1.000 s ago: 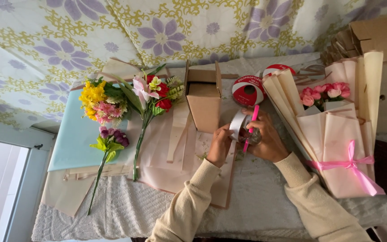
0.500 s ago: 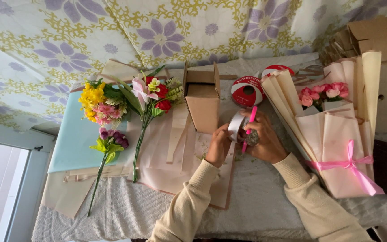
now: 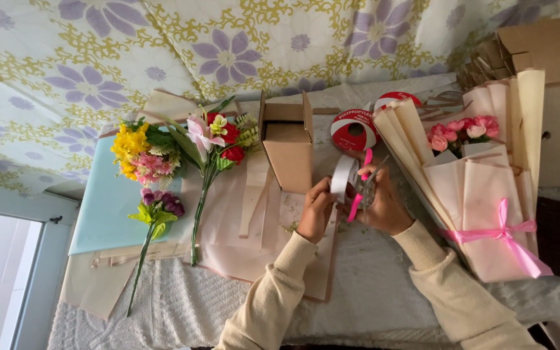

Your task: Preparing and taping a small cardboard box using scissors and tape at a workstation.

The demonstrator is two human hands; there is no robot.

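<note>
My left hand grips a white roll of tape by its lower edge, held upright over the table. My right hand holds pink-handled scissors right beside the roll, blades pointing up towards it. Both hands hover over pale pink wrapping paper spread on the white cloth-covered table. A small open cardboard box stands just beyond my left hand.
Loose flowers lie to the left: a yellow and pink bunch, a red and pink spray, a purple stem. Red ribbon spools sit behind. A wrapped bouquet with pink ribbon lies at right. Cardboard boxes stand far right.
Both hands stay nearly in place; the scissors and the tape roll have shifted only slightly against each other.
</note>
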